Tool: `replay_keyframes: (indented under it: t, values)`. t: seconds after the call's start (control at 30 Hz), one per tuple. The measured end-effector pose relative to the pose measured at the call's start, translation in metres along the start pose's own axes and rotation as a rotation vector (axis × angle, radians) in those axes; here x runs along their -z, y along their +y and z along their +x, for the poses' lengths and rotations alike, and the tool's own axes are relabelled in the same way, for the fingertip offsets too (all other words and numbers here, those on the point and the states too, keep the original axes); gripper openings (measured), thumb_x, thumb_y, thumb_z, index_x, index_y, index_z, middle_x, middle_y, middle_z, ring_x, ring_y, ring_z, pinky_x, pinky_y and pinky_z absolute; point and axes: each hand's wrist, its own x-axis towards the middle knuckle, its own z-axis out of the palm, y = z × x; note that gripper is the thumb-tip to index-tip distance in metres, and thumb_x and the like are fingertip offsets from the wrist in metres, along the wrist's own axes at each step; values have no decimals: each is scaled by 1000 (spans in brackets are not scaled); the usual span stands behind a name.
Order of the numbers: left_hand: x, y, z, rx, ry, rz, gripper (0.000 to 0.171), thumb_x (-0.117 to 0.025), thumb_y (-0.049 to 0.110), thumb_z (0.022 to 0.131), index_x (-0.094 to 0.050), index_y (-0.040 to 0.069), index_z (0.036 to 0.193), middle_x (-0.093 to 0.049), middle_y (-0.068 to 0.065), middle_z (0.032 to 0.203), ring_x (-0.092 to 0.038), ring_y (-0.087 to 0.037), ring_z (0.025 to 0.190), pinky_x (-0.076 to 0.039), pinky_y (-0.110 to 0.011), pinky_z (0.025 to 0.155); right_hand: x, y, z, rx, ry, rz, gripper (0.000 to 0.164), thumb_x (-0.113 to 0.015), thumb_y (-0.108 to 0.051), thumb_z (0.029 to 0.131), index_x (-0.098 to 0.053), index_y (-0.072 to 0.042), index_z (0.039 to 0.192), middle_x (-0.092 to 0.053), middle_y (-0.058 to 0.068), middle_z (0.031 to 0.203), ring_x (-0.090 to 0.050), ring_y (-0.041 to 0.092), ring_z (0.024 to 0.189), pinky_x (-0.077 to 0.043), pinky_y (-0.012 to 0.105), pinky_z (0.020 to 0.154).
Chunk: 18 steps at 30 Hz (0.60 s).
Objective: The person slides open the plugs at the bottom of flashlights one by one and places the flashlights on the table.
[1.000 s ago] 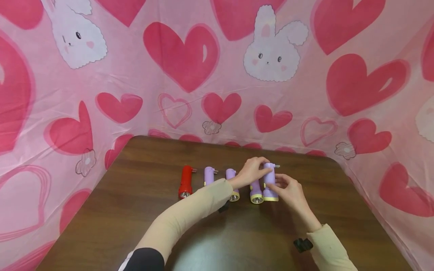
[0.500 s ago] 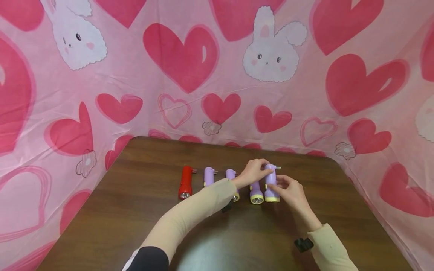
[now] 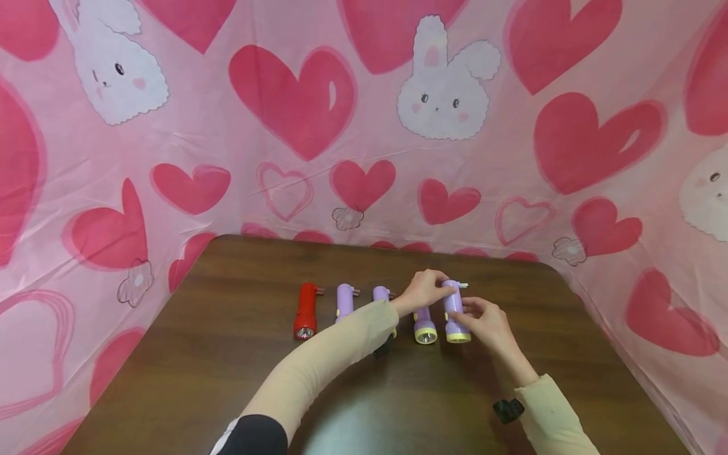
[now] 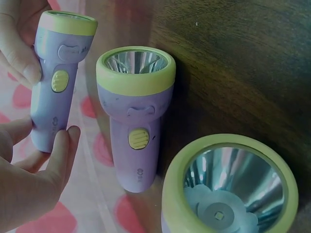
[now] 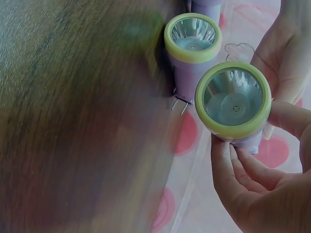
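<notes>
A purple flashlight (image 3: 455, 309) with a yellow rim is held by both hands at the right end of a row. My left hand (image 3: 423, 291) pinches its tail, beside the protruding plug prongs (image 3: 463, 285). Near the lens end, my right hand (image 3: 489, 322) grips the body with thumb and fingers. The left wrist view shows the flashlight's yellow switch (image 4: 60, 81) facing that camera. In the right wrist view its lens (image 5: 233, 104) faces the camera. A second purple flashlight (image 3: 424, 325) lies just left of it, partly behind my left hand.
Farther left on the brown wooden table (image 3: 256, 379) lie a red flashlight (image 3: 306, 311) and two more purple ones, one of them (image 3: 344, 300) partly covered by my left sleeve (image 3: 330, 347). Pink heart-and-rabbit cloth (image 3: 387, 145) hangs behind the table.
The held flashlight has shifted slightly right, widening the gap to its neighbour. Both hands keep their hold on it. The head view has turned a little.
</notes>
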Motion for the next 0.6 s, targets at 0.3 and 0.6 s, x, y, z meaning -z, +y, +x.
replay_keyframes:
  t: [0.3, 0.6]
  values:
    - [-5, -1, 6, 10, -3, -7, 33, -70, 30, 92, -74, 4, 112, -76, -7, 108, -70, -17, 95, -53, -17, 75, 1, 3, 3, -22, -1, -31, 47, -72, -27, 89, -64, 7, 120, -70, 27, 115, -70, 35, 104, -59, 33, 81]
    - [-11, -1, 9, 50, -11, -35, 33, -71, 29, 91, -70, 4, 113, -74, -8, 106, -67, -16, 93, -51, -17, 73, 3, 9, 6, -48, -12, -42, 49, -72, -29, 88, -64, 8, 119, -70, 28, 114, -70, 34, 103, -59, 34, 80]
